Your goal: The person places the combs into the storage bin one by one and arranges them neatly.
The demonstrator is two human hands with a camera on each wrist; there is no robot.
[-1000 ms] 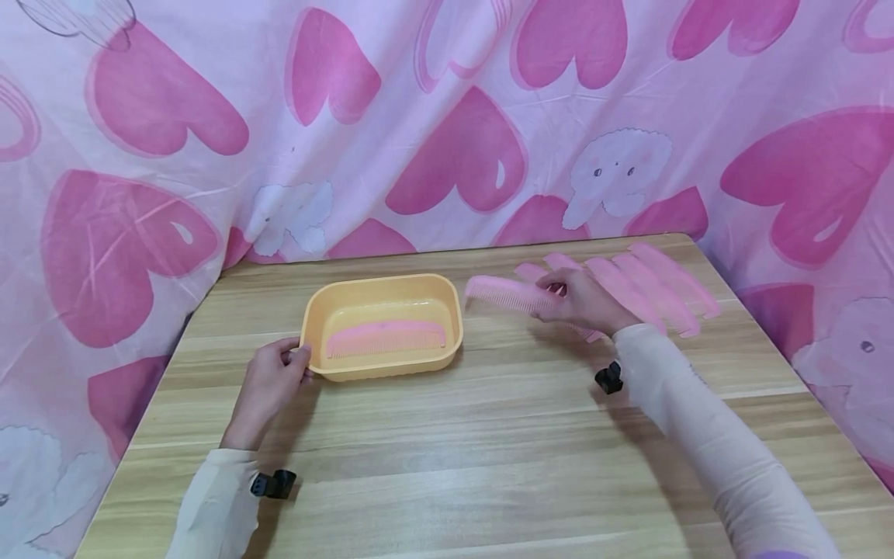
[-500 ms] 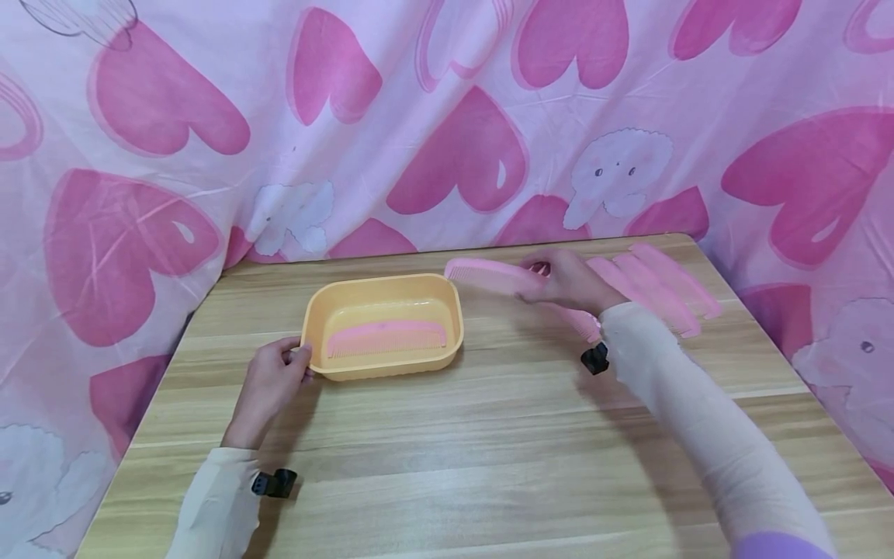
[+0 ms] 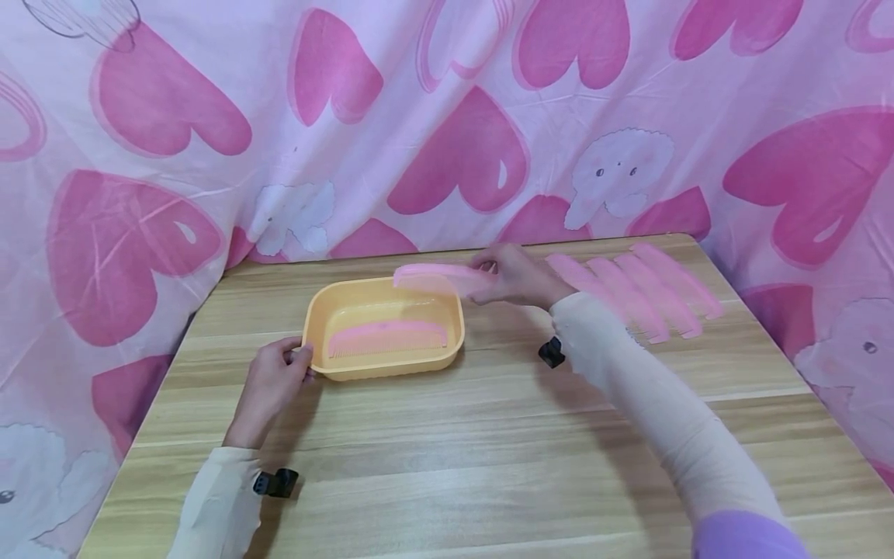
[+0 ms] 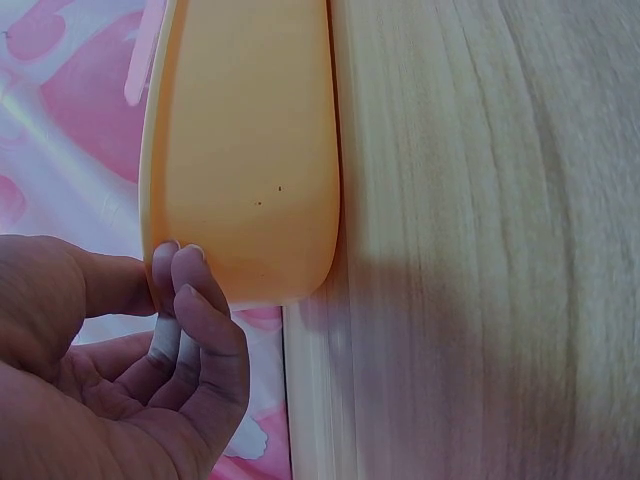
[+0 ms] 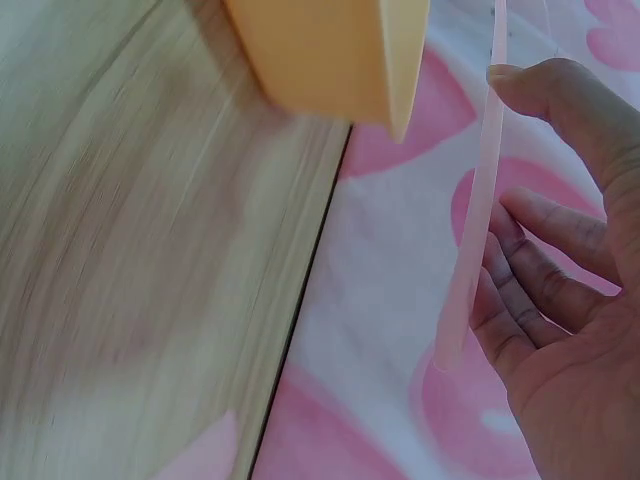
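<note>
A yellow-orange plastic basin point(image 3: 384, 373) stands on the table, and one pink comb point(image 3: 387, 339) lies on its floor. At the basin's left front corner my left hand point(image 3: 268, 388) pinches the rim; the left wrist view shows thumb and fingertips point(image 4: 190, 262) on either side of the wall. My right hand point(image 3: 520, 278) holds a second pink comb point(image 3: 440, 273) by its right end, its far end over the basin's back right rim. Edge-on in the right wrist view, that held comb point(image 5: 483, 190) sits between thumb and fingers.
Several pink combs point(image 3: 639, 291) lie side by side, slanted, at the right rear of the wooden table point(image 3: 447, 466). A pink heart-print cloth point(image 3: 447, 155) hangs right behind the table's back edge.
My right hand has carried its comb leftward from beside the row of combs to over the basin's right rim. The left hand and the basin have stayed in place.
</note>
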